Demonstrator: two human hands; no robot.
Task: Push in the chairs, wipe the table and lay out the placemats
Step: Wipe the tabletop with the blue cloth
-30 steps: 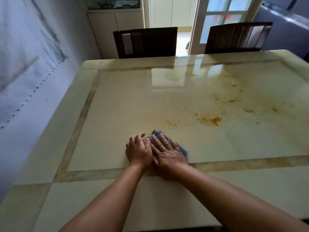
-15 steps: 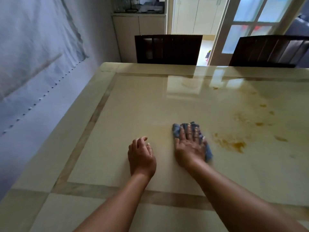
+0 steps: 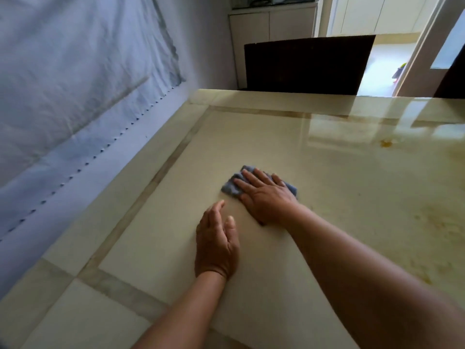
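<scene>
A glossy cream marble table [image 3: 156,192] with a tan inlaid border fills the view. My right hand [image 3: 266,197] lies flat with spread fingers, pressing a small blue-grey cloth [image 3: 232,187] onto the tabletop left of centre. My left hand [image 3: 216,243] rests palm-down on the bare surface just in front of it, fingers together, holding nothing. Brownish-orange stains [image 3: 387,143] mark the table at the right. A dark wooden chair [image 3: 304,64] stands pushed in at the far edge. No placemats are in view.
A wall draped in pale blue sheeting [image 3: 75,96] runs along the table's left side. A cream cabinet [image 3: 271,28] stands behind the chair. A second dark chair's edge [image 3: 453,79] shows at the far right, beside a doorway.
My right hand has slid the cloth to the left and away from me, off the stained patch. My left hand stayed flat on the table. My head turned left.
</scene>
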